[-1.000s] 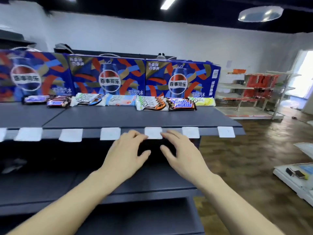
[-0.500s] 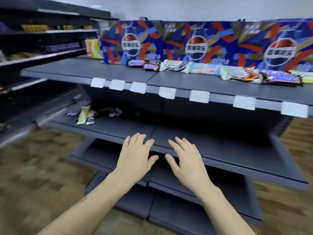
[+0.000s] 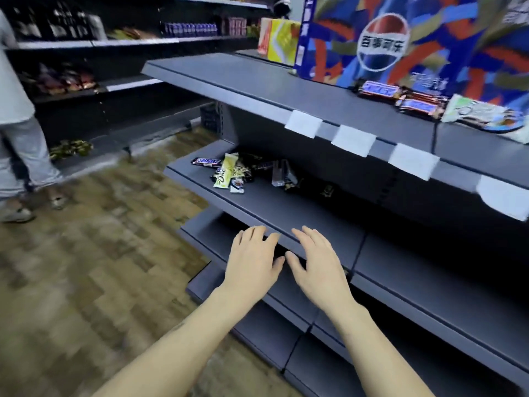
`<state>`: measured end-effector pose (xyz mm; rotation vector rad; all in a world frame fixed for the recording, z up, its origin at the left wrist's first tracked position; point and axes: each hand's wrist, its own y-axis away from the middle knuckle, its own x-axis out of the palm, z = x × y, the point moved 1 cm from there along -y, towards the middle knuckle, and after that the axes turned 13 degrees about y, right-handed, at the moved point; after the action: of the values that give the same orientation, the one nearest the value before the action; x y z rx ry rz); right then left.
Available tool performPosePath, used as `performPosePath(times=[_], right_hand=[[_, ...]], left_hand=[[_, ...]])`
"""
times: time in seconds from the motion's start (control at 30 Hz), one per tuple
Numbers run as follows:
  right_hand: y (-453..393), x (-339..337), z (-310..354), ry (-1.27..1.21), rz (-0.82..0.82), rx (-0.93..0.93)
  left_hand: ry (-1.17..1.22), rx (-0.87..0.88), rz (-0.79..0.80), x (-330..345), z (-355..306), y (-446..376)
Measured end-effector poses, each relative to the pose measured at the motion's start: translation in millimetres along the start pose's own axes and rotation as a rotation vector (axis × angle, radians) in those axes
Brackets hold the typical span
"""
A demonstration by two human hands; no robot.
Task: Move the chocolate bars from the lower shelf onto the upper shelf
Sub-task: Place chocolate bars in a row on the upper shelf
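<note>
Hands empty, both palm-down with fingers loosely spread: left hand (image 3: 253,260) and right hand (image 3: 317,263) side by side in front of the lower shelf (image 3: 286,207) edge, holding nothing. Chocolate bars (image 3: 234,171) lie in a loose pile at the far left end of the lower shelf, well apart from both hands. Upper shelf (image 3: 257,81) carries a row of bars (image 3: 412,101) in front of a Pepsi carton (image 3: 380,44). White price tags (image 3: 353,140) on its front edge. Another person (image 3: 17,124) stands at left.
</note>
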<state>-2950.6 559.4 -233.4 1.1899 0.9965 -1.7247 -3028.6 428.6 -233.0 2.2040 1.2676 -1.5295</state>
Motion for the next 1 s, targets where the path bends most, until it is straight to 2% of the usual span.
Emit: performPosePath(times=[0.13,0.37,0.63,0.77,0.87,1.0], right_hand=[[-62.3,24.6,13.2,-0.026,-0.003,0.043],[-140.4,68.0,18.0,-0.066,0.024,0.118],[-204.9,122.3,2.4,0.001,0.191,0.131],[-232.7,141.3,-1.2,0.196,0.092,0.128],[-261.5,149.0,-3.0,0.258,0.076,0.117],[-290.9,157.1,-9.8,0.312,0.062,0.158]], left_hand=[[0.024,0.010,-0.001,9.5,46.5,-45.7],[0.034,-0.019,0.092,32.9,112.0,-114.4],[-0.013,-0.191,0.217,68.9,166.9,-187.6],[0.023,-0.238,0.317,73.7,178.0,-216.3],[0.065,-0.311,0.388,74.9,181.9,-226.5],[0.053,-0.301,0.357,79.7,185.6,-226.4]])
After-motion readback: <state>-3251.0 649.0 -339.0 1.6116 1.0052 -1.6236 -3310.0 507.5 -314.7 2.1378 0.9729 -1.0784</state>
